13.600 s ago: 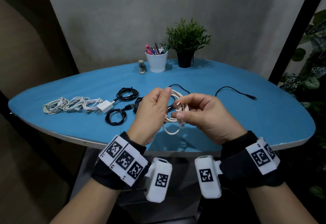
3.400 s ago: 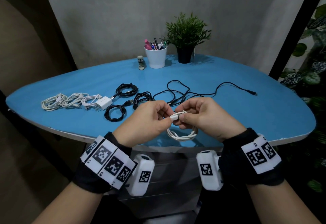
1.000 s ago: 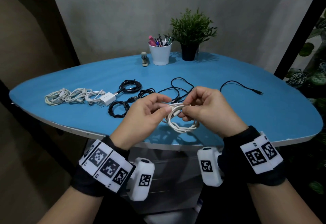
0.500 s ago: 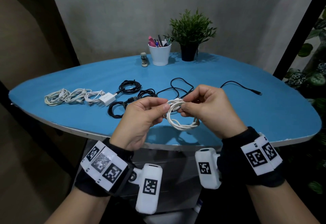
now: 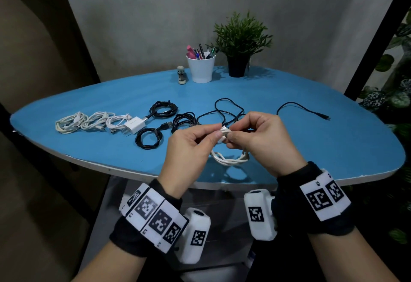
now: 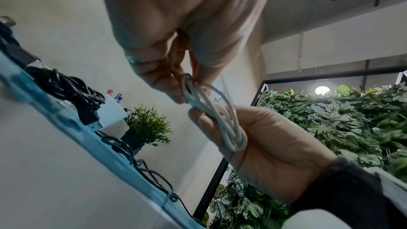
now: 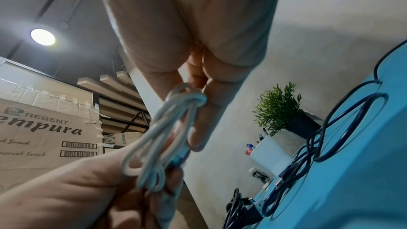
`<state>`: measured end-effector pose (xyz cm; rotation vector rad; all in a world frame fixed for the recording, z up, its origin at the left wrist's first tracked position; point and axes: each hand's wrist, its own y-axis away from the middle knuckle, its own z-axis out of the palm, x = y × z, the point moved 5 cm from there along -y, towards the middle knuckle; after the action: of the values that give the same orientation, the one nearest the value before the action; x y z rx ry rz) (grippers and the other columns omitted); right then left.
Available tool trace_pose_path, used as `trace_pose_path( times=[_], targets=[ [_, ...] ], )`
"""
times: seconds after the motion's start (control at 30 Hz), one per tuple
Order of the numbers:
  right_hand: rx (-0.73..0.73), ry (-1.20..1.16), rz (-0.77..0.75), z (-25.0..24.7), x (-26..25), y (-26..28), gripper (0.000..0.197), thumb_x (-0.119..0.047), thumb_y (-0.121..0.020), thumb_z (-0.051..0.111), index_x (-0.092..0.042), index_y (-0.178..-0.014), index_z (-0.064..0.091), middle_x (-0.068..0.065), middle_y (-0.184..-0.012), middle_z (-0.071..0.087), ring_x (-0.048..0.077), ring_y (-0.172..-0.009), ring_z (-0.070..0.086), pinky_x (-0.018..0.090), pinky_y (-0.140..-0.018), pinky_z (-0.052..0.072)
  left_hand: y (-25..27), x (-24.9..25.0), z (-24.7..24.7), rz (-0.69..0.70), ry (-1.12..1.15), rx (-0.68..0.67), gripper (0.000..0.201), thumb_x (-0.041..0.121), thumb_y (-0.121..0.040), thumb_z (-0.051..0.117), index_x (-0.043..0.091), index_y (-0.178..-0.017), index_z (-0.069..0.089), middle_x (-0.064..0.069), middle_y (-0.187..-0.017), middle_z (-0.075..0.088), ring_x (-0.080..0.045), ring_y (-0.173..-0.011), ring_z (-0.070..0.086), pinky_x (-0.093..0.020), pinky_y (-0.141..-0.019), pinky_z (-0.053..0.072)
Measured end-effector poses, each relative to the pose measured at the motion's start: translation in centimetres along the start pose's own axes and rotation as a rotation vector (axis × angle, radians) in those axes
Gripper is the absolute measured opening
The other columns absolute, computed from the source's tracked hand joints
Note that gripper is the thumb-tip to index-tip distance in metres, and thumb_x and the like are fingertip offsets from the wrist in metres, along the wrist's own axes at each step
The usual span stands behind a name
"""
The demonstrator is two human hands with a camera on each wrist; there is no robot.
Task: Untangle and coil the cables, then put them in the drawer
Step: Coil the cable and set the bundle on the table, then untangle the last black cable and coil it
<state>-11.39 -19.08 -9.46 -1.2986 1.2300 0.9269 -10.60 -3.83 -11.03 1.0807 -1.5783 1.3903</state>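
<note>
A coiled white cable (image 5: 229,159) hangs between my two hands above the blue table's (image 5: 311,148) front edge. My left hand (image 5: 195,139) pinches its top end with thumb and forefinger. My right hand (image 5: 251,135) grips the same bundle from the right. The left wrist view shows the white cable (image 6: 220,117) looped in the right palm. In the right wrist view the white cable (image 7: 167,131) runs between both hands. A loose black cable (image 5: 226,110) sprawls on the table behind my hands, its plug end (image 5: 324,117) far right.
Three white coils (image 5: 89,121) and a white charger (image 5: 134,124) lie at the left. Three black coils (image 5: 163,109) sit near the middle. A white pen cup (image 5: 201,68), a potted plant (image 5: 239,43) and a small stapler (image 5: 182,75) stand at the back.
Both hands have closed in on the top of the white coil, fingertips now meeting at its end. The coil hangs lower beneath them.
</note>
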Motion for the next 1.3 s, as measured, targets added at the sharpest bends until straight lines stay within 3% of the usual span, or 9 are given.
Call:
trace_pose_path(
  times=[0.2,0.33,0.43,0.57,0.7,0.83,1.0,1.2,1.3],
  targets=[
    [-0.001,0.004,-0.002,-0.1,0.0,-0.2,0.016,0.006,-0.076,0.069,-0.007,-0.069,0.062,0.018,-0.076,0.068,0.030,-0.068,0.070,0.053,-0.079,0.056,-0.3,-0.2,0.0,-0.006,-0.004,-0.013,0.013,0.017,-0.085,0.068,0.021,-0.096,0.073,0.005,-0.086,0.075,-0.008,-0.082,0.069,-0.021,-0.076,0.051],
    [0.043,-0.002,-0.003,-0.4,0.2,-0.5,0.019,0.003,-0.075,0.069,-0.011,-0.066,0.062,0.014,-0.074,0.070,0.028,-0.068,0.071,0.058,-0.079,0.054,0.2,-0.3,0.6,0.015,-0.247,-0.093,0.041,0.034,-0.091,0.058,0.025,-0.130,0.055,0.020,-0.116,0.059,0.009,-0.100,0.055,-0.008,-0.088,0.042],
    [0.057,-0.002,-0.008,-0.4,0.4,-0.7,0.019,0.005,-0.075,0.068,-0.010,-0.066,0.062,0.016,-0.074,0.068,0.030,-0.069,0.071,0.055,-0.079,0.055,0.6,-0.7,1.6,0.015,-0.355,-0.216,0.052,0.036,-0.096,0.048,0.021,-0.144,0.035,0.013,-0.128,0.056,-0.004,-0.106,0.058,-0.024,-0.095,0.045],
    [-0.027,0.074,0.027,-0.2,0.6,-0.6,0.017,0.010,-0.074,0.066,-0.004,-0.066,0.060,0.021,-0.069,0.067,0.030,-0.064,0.067,0.050,-0.075,0.056,0.1,-1.0,1.2,-0.002,-0.369,-0.211,0.040,0.026,-0.098,0.046,0.017,-0.136,0.049,0.002,-0.121,0.064,-0.013,-0.105,0.061,-0.025,-0.091,0.047],
    [-0.186,0.179,0.075,-0.1,0.2,-1.0,0.009,0.003,-0.081,0.065,-0.002,-0.074,0.065,0.020,-0.075,0.069,0.022,-0.066,0.065,0.037,-0.071,0.056,-1.0,-1.2,0.0,-0.078,-0.360,-0.220,0.030,0.020,-0.097,0.049,0.019,-0.125,0.060,0.002,-0.083,0.070,-0.006,-0.064,0.059,-0.012,-0.061,0.045],
    [-0.185,0.231,0.094,-1.1,-0.5,-3.1,0.014,0.001,-0.087,0.059,-0.007,-0.077,0.064,0.012,-0.072,0.066,0.016,-0.065,0.066,0.037,-0.073,0.055,-2.8,-1.6,-2.7,-0.143,-0.420,-0.171,0.027,0.023,-0.098,0.048,0.022,-0.120,0.063,0.002,-0.084,0.070,-0.007,-0.062,0.054,-0.008,-0.049,0.039],
    [-0.249,0.461,0.095,-1.0,-1.6,-6.9,0.012,-0.002,-0.087,0.060,-0.010,-0.079,0.066,0.009,-0.073,0.067,0.018,-0.071,0.063,0.043,-0.079,0.056,-6.7,-2.0,-5.7,-0.274,-0.307,-0.078,0.025,0.019,-0.098,0.048,0.016,-0.118,0.063,-0.002,-0.075,0.064,0.000,-0.033,0.037,-0.012,-0.035,0.029],
    [-0.414,1.042,0.029,1.7,-1.4,-10.6,0.014,-0.012,-0.083,0.066,-0.017,-0.094,0.074,0.002,-0.095,0.070,0.020,-0.086,0.064,0.029,-0.070,0.054,-10.1,-1.7,-7.2,-0.348,-0.100,0.013,0.021,0.010,-0.093,0.055,0.010,-0.114,0.062,-0.007,-0.072,0.060,-0.003,-0.035,0.047,-0.013,-0.035,0.039],
    [-0.591,1.289,0.030,3.3,0.1,-11.4,0.032,-0.016,-0.084,0.068,-0.018,-0.116,0.066,-0.002,-0.116,0.064,0.019,-0.104,0.059,0.029,-0.084,0.049,-10.8,-2.1,-7.1,-0.394,-0.028,-0.012,0.023,0.008,-0.091,0.059,0.008,-0.113,0.061,-0.009,-0.074,0.061,-0.006,-0.041,0.052,-0.014,-0.040,0.046]
  ],
)
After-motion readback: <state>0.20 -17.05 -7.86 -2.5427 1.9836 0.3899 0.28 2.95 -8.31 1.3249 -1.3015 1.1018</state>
